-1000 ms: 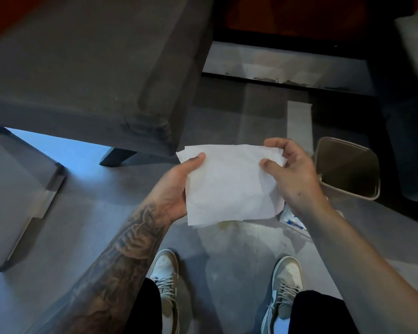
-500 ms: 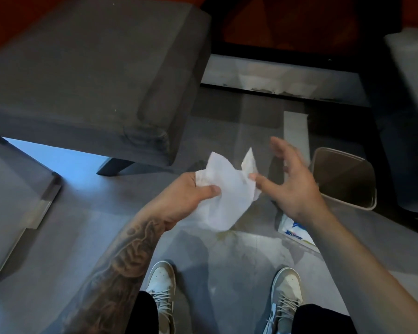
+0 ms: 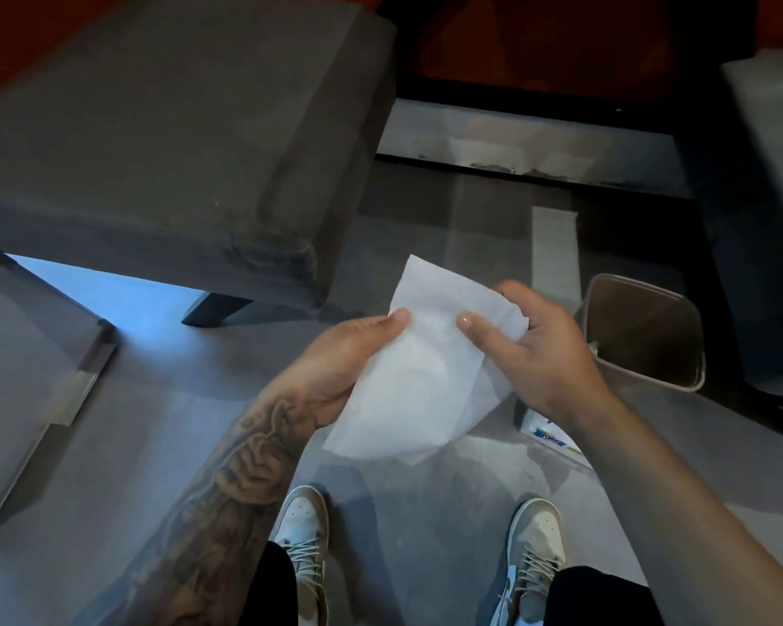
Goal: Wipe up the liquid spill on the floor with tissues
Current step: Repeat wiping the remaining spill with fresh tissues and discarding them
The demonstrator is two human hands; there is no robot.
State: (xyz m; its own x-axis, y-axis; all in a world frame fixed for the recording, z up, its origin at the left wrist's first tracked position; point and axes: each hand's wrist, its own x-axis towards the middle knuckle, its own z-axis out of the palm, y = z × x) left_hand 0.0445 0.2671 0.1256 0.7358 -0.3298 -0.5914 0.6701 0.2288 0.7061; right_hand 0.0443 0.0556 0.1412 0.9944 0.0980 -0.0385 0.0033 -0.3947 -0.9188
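A thin white paper tissue (image 3: 426,377) hangs in the middle of the frame, held in the air above the grey floor (image 3: 132,445) between both hands. The left hand (image 3: 349,354), on a tattooed forearm coming from the lower left, pinches the sheet's left edge: its thumb lies flat on the near face and its fingers curl behind the paper. The right hand (image 3: 543,354) grips the upper right edge, with its thumb pressed on the near face and its fingers curled round the back, so the paper bunches there. The tissue's upper corner stands up above the thumbs, and its lower edge droops free.

A pale sheen marks the floor just under the tissue; whether this is the liquid cannot be told.

Below the right wrist a white pack with blue print (image 3: 554,436) lies on the floor, partly hidden. At the right stands an open, rounded-square beige waste bin (image 3: 643,332). A large dark grey upholstered seat block (image 3: 177,151) fills the upper left, and a dark-framed glass table (image 3: 28,377) sits at the left edge. Two pale lace-up sneakers (image 3: 304,535) stand at the bottom, one under each arm.
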